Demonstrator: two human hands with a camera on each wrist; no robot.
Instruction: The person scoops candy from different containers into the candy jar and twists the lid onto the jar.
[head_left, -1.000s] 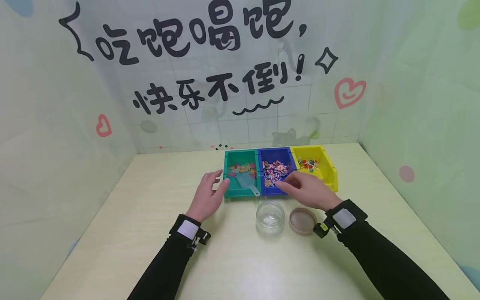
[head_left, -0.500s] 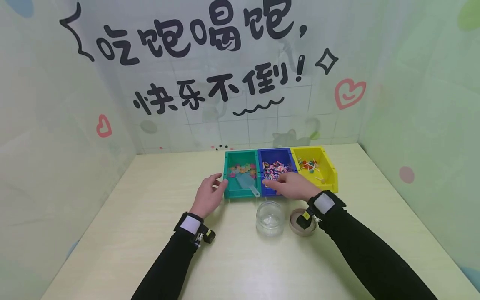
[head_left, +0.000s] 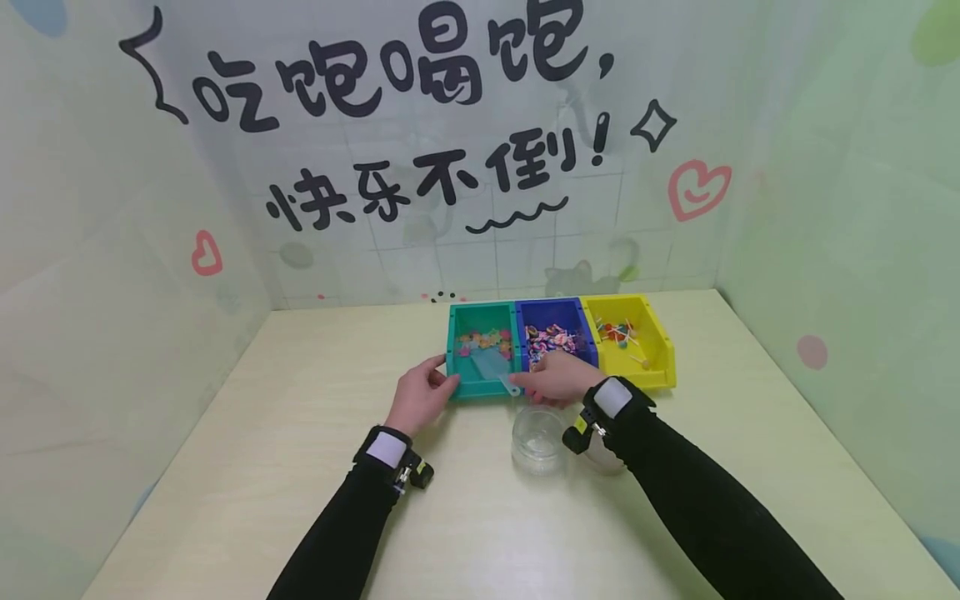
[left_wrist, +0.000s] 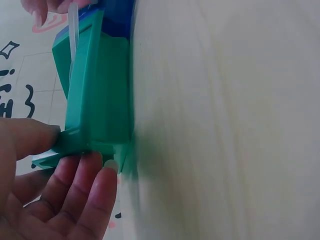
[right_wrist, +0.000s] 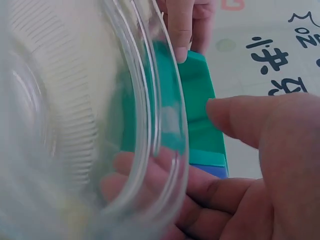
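Note:
My left hand (head_left: 420,396) grips the left rim of the green bin (head_left: 480,388), thumb above and fingers below in the left wrist view. Inside that bin a translucent scoop (head_left: 491,364) lies on colourful candies (head_left: 483,339), its handle (left_wrist: 73,30) jutting over the front edge. My right hand (head_left: 562,379) is at the handle's end, in front of the blue bin (head_left: 551,312). Thumb and fingers stand apart in the right wrist view, with no visible hold on the scoop. Below this hand stands a clear open jar (head_left: 537,446).
Right of the blue bin, which holds striped candies (head_left: 547,340), sits a yellow bin (head_left: 660,350) with small lollipops (head_left: 617,332). A round lid (head_left: 606,460) lies beside the jar, partly hidden by the right wrist camera. Printed cloth walls (head_left: 495,258) enclose the table (head_left: 300,467).
The right hand has moved left and down, from over the blue bin to the scoop's handle. The left hand has lowered slightly and taken hold of the green bin's rim.

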